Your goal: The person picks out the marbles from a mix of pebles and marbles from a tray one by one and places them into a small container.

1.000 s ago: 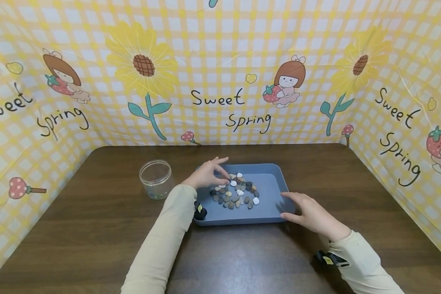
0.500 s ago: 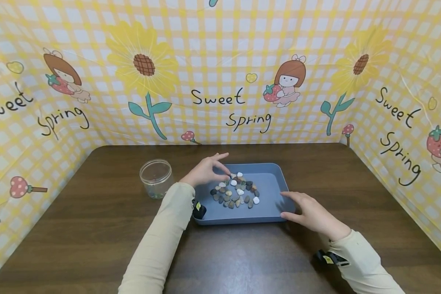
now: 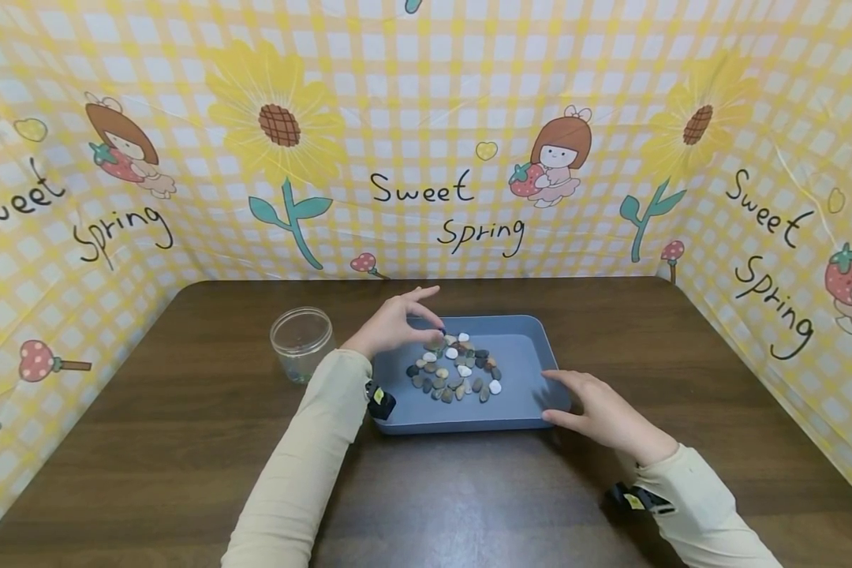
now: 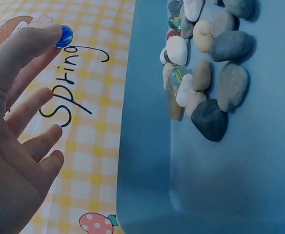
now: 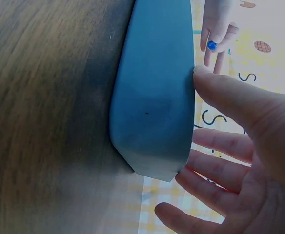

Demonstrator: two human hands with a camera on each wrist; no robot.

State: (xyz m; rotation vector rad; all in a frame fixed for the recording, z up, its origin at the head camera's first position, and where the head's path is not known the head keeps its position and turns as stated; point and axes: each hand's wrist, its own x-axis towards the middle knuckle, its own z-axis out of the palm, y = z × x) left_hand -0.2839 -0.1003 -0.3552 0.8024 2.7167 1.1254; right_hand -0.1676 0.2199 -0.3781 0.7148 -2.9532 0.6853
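My left hand (image 3: 386,325) pinches a blue glass marble (image 4: 64,37) between thumb and index finger, the other fingers spread. It hovers over the back left edge of a blue tray (image 3: 528,359). Inside the tray lies a heap of pebbles (image 4: 233,87), white, grey and brown, with a few glass marbles (image 4: 179,75) among them. At the tray's right end is my right hand (image 3: 603,410), its fingers loosely extended. In the right wrist view the thumb (image 5: 208,80) touches the tray's rim and the fingers lie along its end; nothing is held.
A clear, lidless jar (image 3: 302,339) stands on the brown wooden table (image 3: 184,442), left of the tray, with some glassy pieces at its bottom. My left forearm (image 3: 301,465) passes close to the jar's right side. A patterned yellow cloth (image 3: 412,95) encloses the table's back and sides.
My left hand has risen from the pebbles with the blue marble and drifted slightly left and back. The right hand and the tray have stayed in place.
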